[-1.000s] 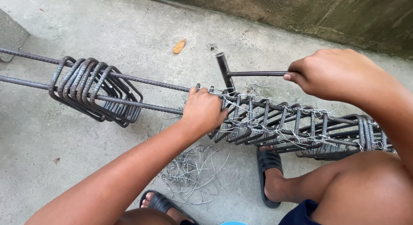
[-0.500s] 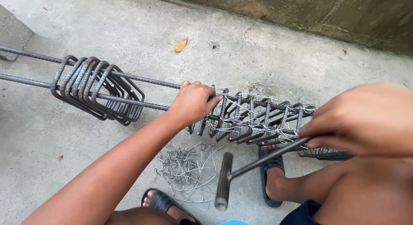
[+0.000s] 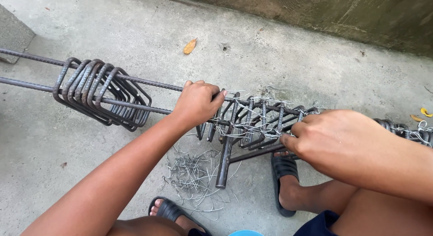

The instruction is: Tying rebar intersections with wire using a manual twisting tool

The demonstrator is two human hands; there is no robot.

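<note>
The person's left hand [image 3: 198,102] is closed, fingers wrapped over the upper long bar of a rebar cage [image 3: 259,123] that lies across the concrete floor [image 3: 279,55], running from its left edge toward the right. The right hand [image 3: 336,139] has its fingers drawn together on the handle of a T-shaped metal tying tool [image 3: 225,159], whose thick shaft hangs down from the cage toward the floor. Whether the fingertips also pinch a wire cannot be told – the hand covers that spot.

The work looks like tying stirrups to the long bars with thin wire. To do it well, the left hand would best hold the stirrup square to the bar while the tool's hook catches the wire loop close to the crossing, so the twist tightens snug without snapping.

A bunch of loose stirrups [image 3: 101,94] sits untied on the bars toward the floor's left edge, well apart from the hands. A tangle of cut tie wires [image 3: 194,177] lies on the floor under the cage (handy, but easy to snag). The person's sandalled feet [image 3: 284,182] rest just beside the tool – little room to swing it. A dry leaf [image 3: 190,46] lies near the far wall.
</note>
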